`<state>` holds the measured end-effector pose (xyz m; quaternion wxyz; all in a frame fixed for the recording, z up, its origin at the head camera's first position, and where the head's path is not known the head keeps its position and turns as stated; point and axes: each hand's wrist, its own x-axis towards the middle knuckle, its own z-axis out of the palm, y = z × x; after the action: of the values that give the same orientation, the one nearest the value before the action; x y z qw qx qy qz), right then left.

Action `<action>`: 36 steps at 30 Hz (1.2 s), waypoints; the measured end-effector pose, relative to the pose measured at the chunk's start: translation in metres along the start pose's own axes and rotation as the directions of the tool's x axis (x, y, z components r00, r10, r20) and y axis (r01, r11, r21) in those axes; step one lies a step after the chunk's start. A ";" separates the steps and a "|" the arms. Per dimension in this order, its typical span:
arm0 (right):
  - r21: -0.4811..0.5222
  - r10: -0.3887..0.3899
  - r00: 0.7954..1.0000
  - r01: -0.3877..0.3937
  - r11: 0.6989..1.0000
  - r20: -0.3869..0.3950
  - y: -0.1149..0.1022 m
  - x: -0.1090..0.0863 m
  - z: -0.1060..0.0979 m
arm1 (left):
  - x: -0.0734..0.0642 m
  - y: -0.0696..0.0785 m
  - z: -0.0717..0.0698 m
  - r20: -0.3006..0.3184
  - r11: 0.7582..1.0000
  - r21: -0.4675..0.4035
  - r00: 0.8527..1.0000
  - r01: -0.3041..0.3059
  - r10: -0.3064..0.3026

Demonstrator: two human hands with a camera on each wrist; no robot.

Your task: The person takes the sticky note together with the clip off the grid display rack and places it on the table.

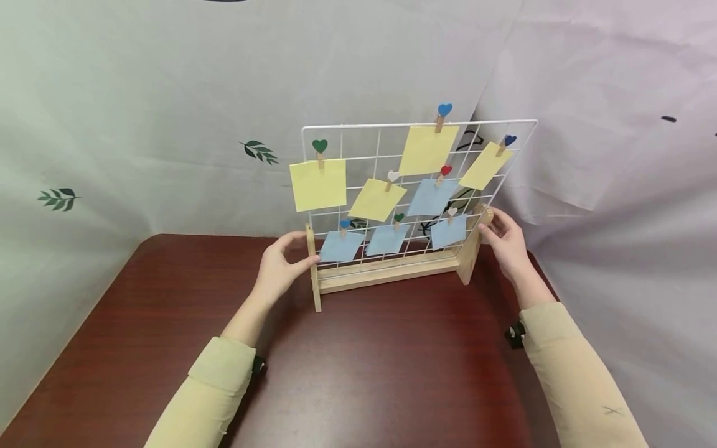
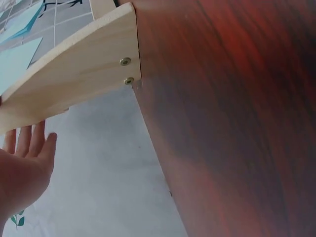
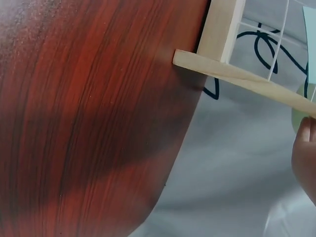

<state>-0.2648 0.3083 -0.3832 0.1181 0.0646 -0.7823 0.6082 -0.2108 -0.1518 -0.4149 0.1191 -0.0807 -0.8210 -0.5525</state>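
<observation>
A white wire grid (image 1: 358, 126) stands in a wooden base (image 1: 392, 272) near the table's far edge. Heart-topped wooden clips, such as a green one (image 1: 320, 146), fix several yellow notes (image 1: 318, 186) and several light blue notes (image 1: 340, 246) to it. My left hand (image 1: 278, 264) holds the left wooden side piece (image 2: 84, 64), thumb in front and fingers behind. At the opposite end, my right hand (image 1: 508, 244) grips the upper part of the right side piece (image 1: 468, 258) between thumb and fingers. Only part of each hand shows in its wrist view.
The dark red-brown table (image 1: 381, 361) spreads out in front of the rack. Behind it and along the right hangs a pale cloth (image 1: 168, 112) with leaf prints. Both forearms wear rolled light sleeves (image 1: 566, 361), with a black strap near each wrist.
</observation>
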 end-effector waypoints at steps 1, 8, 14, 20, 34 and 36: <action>0.005 -0.011 1.000 0.011 1.000 0.023 0.001 0.001 -0.002 | 0.000 0.000 0.000 0.009 1.000 -0.012 1.000 0.000 0.000; 0.108 -0.031 0.989 0.015 0.994 0.148 0.010 0.010 -0.018 | 0.001 -0.001 -0.003 0.053 0.998 -0.065 0.998 0.028 -0.024; 0.045 -0.015 0.980 0.007 0.999 0.196 0.016 0.016 -0.025 | -0.001 -0.001 -0.003 0.049 0.992 -0.104 0.996 0.076 -0.071; 0.018 -0.008 0.982 0.005 1.000 0.188 0.022 0.017 -0.029 | 0.000 -0.002 -0.002 0.043 0.990 -0.110 0.996 0.088 -0.084; 0.003 -0.032 0.976 0.032 0.999 0.216 0.031 0.022 -0.034 | -0.001 -0.014 0.003 -0.008 0.981 -0.194 1.000 0.018 -0.020; 0.007 -0.042 0.975 0.041 0.999 0.218 0.031 0.022 -0.034 | -0.002 -0.014 0.004 -0.014 0.979 -0.205 1.000 0.011 -0.014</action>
<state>-0.2903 0.3501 -0.3985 0.0442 0.1473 -0.7883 0.5958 -0.2130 -0.1533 -0.4295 0.1130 -0.0833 -0.7593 -0.6355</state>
